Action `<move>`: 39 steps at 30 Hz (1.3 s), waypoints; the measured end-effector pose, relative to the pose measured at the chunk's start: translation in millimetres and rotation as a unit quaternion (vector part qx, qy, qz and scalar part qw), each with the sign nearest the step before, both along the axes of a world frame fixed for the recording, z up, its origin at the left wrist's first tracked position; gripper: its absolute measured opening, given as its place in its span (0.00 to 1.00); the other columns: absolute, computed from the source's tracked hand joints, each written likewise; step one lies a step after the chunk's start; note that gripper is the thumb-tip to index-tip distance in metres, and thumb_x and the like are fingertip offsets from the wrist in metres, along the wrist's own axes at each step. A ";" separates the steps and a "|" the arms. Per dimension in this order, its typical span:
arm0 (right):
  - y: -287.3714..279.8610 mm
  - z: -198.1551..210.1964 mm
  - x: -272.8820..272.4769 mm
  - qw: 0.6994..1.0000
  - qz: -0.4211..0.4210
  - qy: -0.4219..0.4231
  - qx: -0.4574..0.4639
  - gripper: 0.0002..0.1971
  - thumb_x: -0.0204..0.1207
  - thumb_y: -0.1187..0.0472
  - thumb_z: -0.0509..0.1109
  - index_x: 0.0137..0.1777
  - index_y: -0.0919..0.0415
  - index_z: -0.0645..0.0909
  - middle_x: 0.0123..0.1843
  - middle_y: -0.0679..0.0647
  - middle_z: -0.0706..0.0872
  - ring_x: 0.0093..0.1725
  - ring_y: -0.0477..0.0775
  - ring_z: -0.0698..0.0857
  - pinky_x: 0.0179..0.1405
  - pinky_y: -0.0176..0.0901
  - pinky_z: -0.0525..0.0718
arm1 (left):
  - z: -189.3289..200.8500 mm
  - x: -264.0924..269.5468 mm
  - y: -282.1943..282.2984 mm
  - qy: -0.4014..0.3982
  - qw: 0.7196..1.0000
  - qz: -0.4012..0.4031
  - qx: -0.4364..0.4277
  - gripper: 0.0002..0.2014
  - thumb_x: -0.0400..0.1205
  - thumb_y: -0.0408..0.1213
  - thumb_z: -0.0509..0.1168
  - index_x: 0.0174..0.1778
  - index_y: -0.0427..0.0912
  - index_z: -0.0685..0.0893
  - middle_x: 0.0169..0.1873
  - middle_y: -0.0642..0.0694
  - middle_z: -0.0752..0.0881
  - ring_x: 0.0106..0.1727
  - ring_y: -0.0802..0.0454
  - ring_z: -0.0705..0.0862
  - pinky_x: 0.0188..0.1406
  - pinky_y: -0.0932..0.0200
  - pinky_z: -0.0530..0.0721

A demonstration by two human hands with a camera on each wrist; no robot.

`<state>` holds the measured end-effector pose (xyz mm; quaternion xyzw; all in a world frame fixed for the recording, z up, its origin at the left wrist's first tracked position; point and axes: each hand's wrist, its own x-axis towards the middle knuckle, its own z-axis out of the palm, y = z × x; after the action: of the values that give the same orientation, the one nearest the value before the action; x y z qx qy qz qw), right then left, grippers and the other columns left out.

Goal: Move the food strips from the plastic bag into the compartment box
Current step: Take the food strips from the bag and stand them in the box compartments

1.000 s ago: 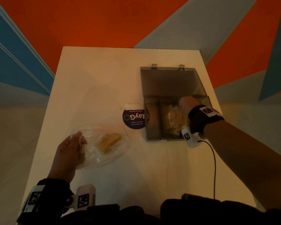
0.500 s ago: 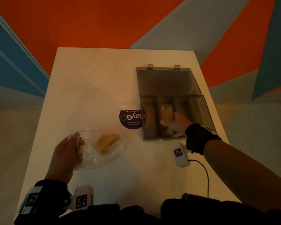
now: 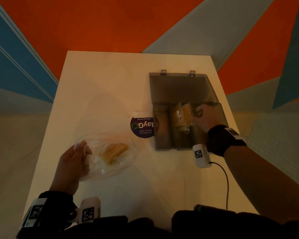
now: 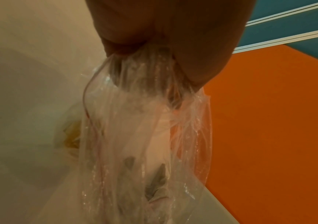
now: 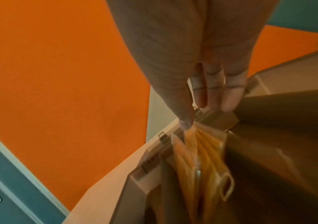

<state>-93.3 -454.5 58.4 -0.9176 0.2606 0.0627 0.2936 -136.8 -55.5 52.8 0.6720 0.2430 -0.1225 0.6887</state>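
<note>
My left hand (image 3: 83, 150) grips the gathered edge of a clear plastic bag (image 3: 117, 163) lying on the table's near left. Yellow food strips (image 3: 114, 151) show through it. In the left wrist view the bag (image 4: 135, 124) hangs bunched from my fingers (image 4: 198, 60). The grey compartment box (image 3: 162, 147) stands at the right with its lid (image 3: 178, 87) laid open behind it. More yellow strips (image 3: 182, 116) in clear wrap fill its middle compartment. My right hand (image 3: 199, 112) hovers over the right compartment, beside them. Its fingers (image 5: 228, 98) are straight and hold nothing; the thumb tip meets the strips (image 5: 200, 159).
A round purple sticker (image 3: 141, 125) lies on the white table (image 3: 102, 83), partly under the box's left wall. The table's right edge runs close to the box. A black cable (image 3: 226, 180) trails from my right wrist across the table's near right.
My right hand has moved from the front of the middle compartment back and to the right, with its fingers now straight. The left hand and bag have stayed put.
</note>
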 end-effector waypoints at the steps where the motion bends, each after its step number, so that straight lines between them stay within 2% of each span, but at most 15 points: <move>1: -1.7 -0.4 -6.0 0.999 0.036 0.009 -0.019 0.14 0.76 0.61 0.71 0.60 0.62 0.78 0.60 0.60 0.83 0.61 0.59 0.81 0.54 0.43 0.75 | -0.6 0.3 -0.8 0.001 1.000 0.000 -0.001 0.17 0.86 0.43 0.57 0.30 0.43 0.76 0.15 0.54 0.66 0.14 0.59 0.60 0.17 0.68 0.56; 3: 0.0 -3.7 -17.0 0.984 0.155 0.082 -0.035 0.08 0.79 0.59 0.67 0.55 0.60 0.82 0.59 0.57 0.84 0.61 0.57 0.81 0.56 0.43 0.74 | -1.7 0.6 -1.8 0.002 1.000 -0.003 0.002 0.18 0.85 0.43 0.57 0.30 0.42 0.76 0.14 0.54 0.65 0.14 0.58 0.59 0.17 0.68 0.56; 5: 6.7 -9.4 -23.7 0.949 0.252 0.185 -0.035 0.12 0.82 0.59 0.63 0.60 0.57 0.83 0.66 0.56 0.82 0.67 0.57 0.78 0.65 0.47 0.72 | -3.0 1.4 -2.6 -0.001 1.000 -0.006 0.007 0.18 0.85 0.44 0.57 0.30 0.42 0.76 0.14 0.54 0.65 0.14 0.58 0.59 0.17 0.68 0.56; 6: 9.3 -12.7 -25.2 0.938 0.270 0.216 -0.038 0.14 0.83 0.60 0.61 0.65 0.57 0.82 0.71 0.57 0.80 0.70 0.57 0.76 0.69 0.48 0.71 | -3.1 1.8 -3.0 -0.002 1.000 -0.008 0.009 0.18 0.85 0.44 0.57 0.30 0.42 0.76 0.15 0.54 0.65 0.14 0.58 0.60 0.17 0.68 0.56; 9: 11.1 -17.1 -24.7 0.953 0.221 0.203 -0.043 0.20 0.85 0.64 0.55 0.76 0.55 0.71 0.79 0.60 0.71 0.76 0.62 0.71 0.75 0.51 0.67 | -1.9 2.8 -4.1 -0.008 1.000 -0.019 -0.001 0.18 0.86 0.44 0.56 0.31 0.41 0.76 0.14 0.54 0.64 0.13 0.58 0.59 0.15 0.70 0.57; 12: 5.9 -15.4 -22.4 0.973 0.166 0.154 -0.054 0.21 0.84 0.68 0.53 0.75 0.58 0.72 0.76 0.63 0.74 0.73 0.64 0.74 0.73 0.52 0.71 | -0.8 2.9 -2.9 -0.014 1.000 -0.024 -0.006 0.18 0.86 0.43 0.56 0.31 0.40 0.75 0.14 0.55 0.63 0.13 0.59 0.58 0.15 0.71 0.56; 15: 1.6 -14.5 -21.9 0.975 0.175 0.124 -0.057 0.16 0.83 0.68 0.57 0.66 0.62 0.80 0.70 0.63 0.81 0.68 0.63 0.78 0.69 0.51 0.74 | -2.7 2.3 -1.2 -0.015 1.000 -0.024 -0.005 0.18 0.86 0.43 0.56 0.32 0.40 0.75 0.14 0.55 0.62 0.13 0.59 0.58 0.15 0.71 0.56; 18: 4.5 -12.9 -21.0 0.965 0.203 0.157 -0.046 0.13 0.82 0.65 0.61 0.62 0.63 0.83 0.68 0.61 0.82 0.68 0.60 0.79 0.68 0.47 0.73 | -5.1 1.5 1.4 -0.010 1.000 -0.023 -0.008 0.18 0.86 0.44 0.56 0.32 0.40 0.75 0.13 0.55 0.63 0.13 0.59 0.58 0.15 0.71 0.56; 21: 12.9 -14.3 -20.4 0.952 0.243 0.185 -0.029 0.15 0.83 0.64 0.61 0.67 0.60 0.80 0.72 0.60 0.80 0.71 0.59 0.76 0.71 0.48 0.71 | -4.8 0.7 1.6 -0.013 1.000 -0.027 -0.007 0.17 0.86 0.44 0.56 0.32 0.40 0.75 0.13 0.55 0.63 0.13 0.59 0.58 0.15 0.71 0.56; 24: 16.9 -16.8 -19.2 0.959 0.229 0.166 -0.011 0.19 0.84 0.66 0.56 0.74 0.58 0.74 0.76 0.60 0.75 0.74 0.61 0.74 0.73 0.50 0.69 | -3.7 1.3 1.4 -0.013 1.000 -0.027 -0.005 0.17 0.86 0.44 0.57 0.32 0.40 0.75 0.13 0.55 0.63 0.13 0.59 0.59 0.14 0.71 0.57; 27: 13.0 -14.4 -12.2 0.976 0.177 0.130 -0.016 0.12 0.82 0.65 0.60 0.60 0.59 0.82 0.65 0.60 0.84 0.65 0.60 0.80 0.62 0.46 0.75 | -3.6 2.0 2.5 -0.012 1.000 -0.025 -0.004 0.18 0.86 0.44 0.57 0.32 0.40 0.76 0.14 0.55 0.63 0.13 0.59 0.59 0.15 0.70 0.57; 29: 9.3 -8.8 -6.3 0.989 0.111 0.099 -0.005 0.08 0.80 0.62 0.63 0.55 0.60 0.82 0.58 0.58 0.85 0.60 0.60 0.82 0.58 0.46 0.78 | -3.7 1.7 3.5 -0.012 1.000 -0.022 -0.005 0.18 0.86 0.44 0.57 0.32 0.40 0.75 0.14 0.56 0.63 0.13 0.59 0.59 0.15 0.71 0.57; 32: 4.7 -3.6 1.0 0.993 0.072 0.091 0.000 0.14 0.81 0.64 0.62 0.65 0.63 0.80 0.65 0.61 0.83 0.66 0.62 0.80 0.67 0.53 0.77 | -3.6 1.3 3.3 -0.012 1.000 -0.023 -0.008 0.18 0.86 0.43 0.56 0.32 0.40 0.75 0.13 0.55 0.64 0.13 0.59 0.59 0.15 0.71 0.57; 35: 5.7 -6.0 4.8 0.996 0.052 0.071 0.011 0.16 0.82 0.63 0.63 0.68 0.62 0.79 0.69 0.60 0.82 0.68 0.61 0.79 0.65 0.47 0.75 | -3.6 1.2 1.9 -0.016 0.999 -0.028 -0.009 0.18 0.86 0.44 0.56 0.32 0.41 0.75 0.14 0.55 0.64 0.13 0.59 0.58 0.15 0.71 0.56; 39: 5.8 -3.8 13.0 0.999 0.019 -0.019 -0.022 0.06 0.78 0.63 0.67 0.50 0.64 0.83 0.49 0.59 0.84 0.57 0.60 0.83 0.50 0.41 0.75 | -2.0 1.8 0.8 -0.014 1.000 -0.027 0.000 0.18 0.86 0.45 0.56 0.32 0.41 0.75 0.15 0.54 0.64 0.15 0.58 0.59 0.15 0.69 0.57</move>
<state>-80.3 -448.8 54.6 -0.9296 0.2385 0.0448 0.2775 -135.0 -54.7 50.8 0.6800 0.2149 -0.1316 0.6886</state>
